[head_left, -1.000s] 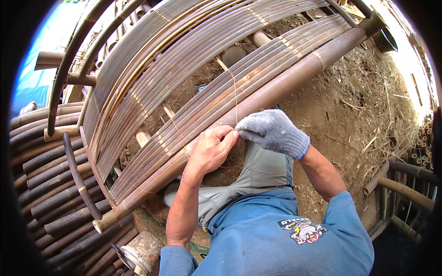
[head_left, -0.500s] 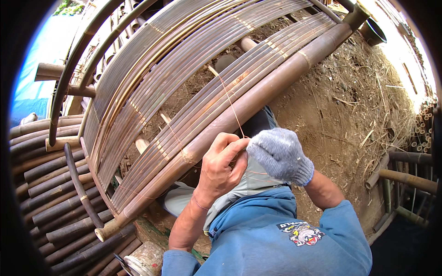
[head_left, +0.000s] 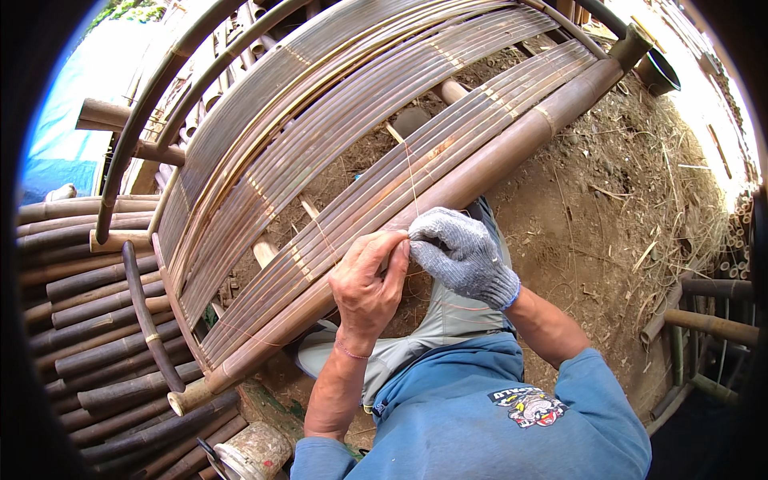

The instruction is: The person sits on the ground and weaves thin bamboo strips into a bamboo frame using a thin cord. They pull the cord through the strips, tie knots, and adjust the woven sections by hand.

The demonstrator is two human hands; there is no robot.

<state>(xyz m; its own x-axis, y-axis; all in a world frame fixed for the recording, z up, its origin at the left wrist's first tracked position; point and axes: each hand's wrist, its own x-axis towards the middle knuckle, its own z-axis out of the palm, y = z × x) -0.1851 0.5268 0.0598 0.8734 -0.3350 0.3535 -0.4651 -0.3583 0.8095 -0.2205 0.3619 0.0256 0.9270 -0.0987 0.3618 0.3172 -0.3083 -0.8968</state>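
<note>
A thin reddish string [head_left: 412,176] runs from a light crosspiece between the bamboo slats toward my hands. The fingertips of my bare left hand [head_left: 370,276] are pinched on it, just above the thick front pole [head_left: 480,172] of a bamboo bench. My right hand [head_left: 462,254], in a grey knitted glove, is closed against the left fingertips and pinches the string there too. The exact grip is hidden by the fingers. Split bamboo slats [head_left: 416,160] lie in rows behind the pole, and more string loops hang over my lap.
Dark bamboo poles [head_left: 120,336] are laid side by side at left. A stained white bucket [head_left: 254,452] stands at the lower left. Bamboo framing [head_left: 712,324] is at the right. A dark bucket [head_left: 658,72] sits beyond the bench's far right end, and dirt ground with straw spreads right.
My hands have come closer to the front pole and slats, still together on the string. The right hand has turned and lies lower beside the left. The whole view has shifted slightly.
</note>
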